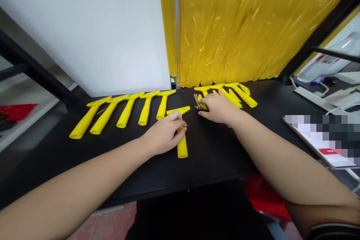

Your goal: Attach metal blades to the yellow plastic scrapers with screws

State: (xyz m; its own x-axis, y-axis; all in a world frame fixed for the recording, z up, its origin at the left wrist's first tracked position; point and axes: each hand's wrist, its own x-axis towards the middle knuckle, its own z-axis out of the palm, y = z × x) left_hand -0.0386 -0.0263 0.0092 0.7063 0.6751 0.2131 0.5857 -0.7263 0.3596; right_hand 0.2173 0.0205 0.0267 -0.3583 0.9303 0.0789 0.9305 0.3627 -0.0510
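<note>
A yellow T-shaped plastic handle [182, 148], like a squeegee or scraper handle with a hollow round grip, lies in the middle of the black table. My left hand [165, 133] is closed around its neck, just below the crossbar. My right hand [218, 107] reaches farther back with thumb and forefinger apart. Tiny shiny pieces [196, 107], too small to name, lie near its fingertips beside a narrow brown strip [196, 99]. Behind and under that hand is a group of similar yellow handles [248, 98], partly hidden.
Several more yellow handles [124, 114] lie in a row at the left. A white panel [112, 26] and yellow plastic sheeting [225, 26] stand behind the black table [135, 172]. At right are a tablet-like device [312, 140], cables and a clear bottle [323, 63].
</note>
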